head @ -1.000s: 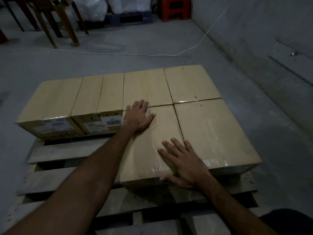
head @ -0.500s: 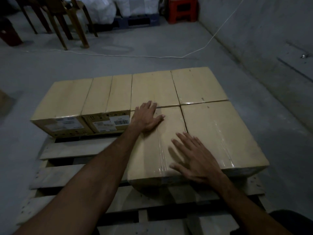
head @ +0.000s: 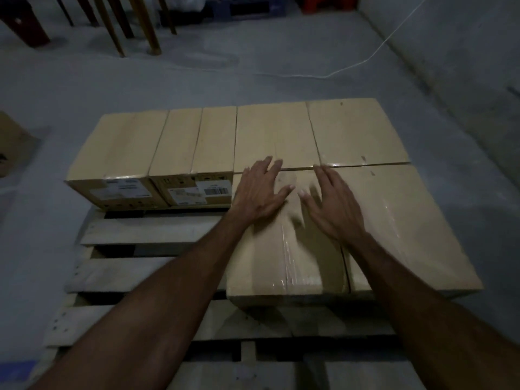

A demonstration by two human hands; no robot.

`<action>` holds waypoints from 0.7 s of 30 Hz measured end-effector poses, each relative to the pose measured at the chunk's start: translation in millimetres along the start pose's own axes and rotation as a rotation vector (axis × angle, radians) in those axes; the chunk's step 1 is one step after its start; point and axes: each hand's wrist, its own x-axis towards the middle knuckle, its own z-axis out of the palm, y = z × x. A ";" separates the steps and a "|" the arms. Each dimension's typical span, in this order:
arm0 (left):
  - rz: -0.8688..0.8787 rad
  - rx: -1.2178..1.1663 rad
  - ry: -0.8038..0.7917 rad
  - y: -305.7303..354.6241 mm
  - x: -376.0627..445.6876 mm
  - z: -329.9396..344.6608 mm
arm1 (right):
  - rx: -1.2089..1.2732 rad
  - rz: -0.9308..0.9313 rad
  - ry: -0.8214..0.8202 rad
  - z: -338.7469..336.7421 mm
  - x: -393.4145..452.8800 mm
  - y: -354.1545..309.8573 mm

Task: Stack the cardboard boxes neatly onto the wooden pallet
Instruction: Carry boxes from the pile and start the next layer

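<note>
While both hands lie flat with fingers spread, left [head: 260,192] and right [head: 333,206] press the near box [head: 284,249] on the pallet [head: 146,274]; more boxes [head: 197,142] sit at ten to one o'clock, another at three

The tan rectangular cardboard box [head: 284,249] under the left hand [head: 259,192] and the right hand [head: 334,209] looked matt, with a glossy strip of clear plastic tape [head: 285,249] running down its top below the thumbs. The matching cardboard box [head: 408,229] just right of the right hand carried a shinier clear film. The pale slatted wooden pallet [head: 146,232] left of the left hand looked rough, dry and unpainted. The grey concrete floor [head: 225,80] beyond the fingertips was dull and mottled.
</note>
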 end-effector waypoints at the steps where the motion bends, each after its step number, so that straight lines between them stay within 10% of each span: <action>1: 0.002 -0.008 0.008 1.2 -2.3 -5.1 | 0.011 0.021 -0.012 -2.0 4.2 -5.9; 10: -0.304 -0.350 -0.090 9.2 -142.4 -112.2 | 0.165 0.279 -0.286 -86.3 -60.7 -98.6; 21: -0.780 -0.594 -0.139 59.1 -329.7 -443.9 | 0.283 0.557 -0.509 -355.8 -145.8 -269.5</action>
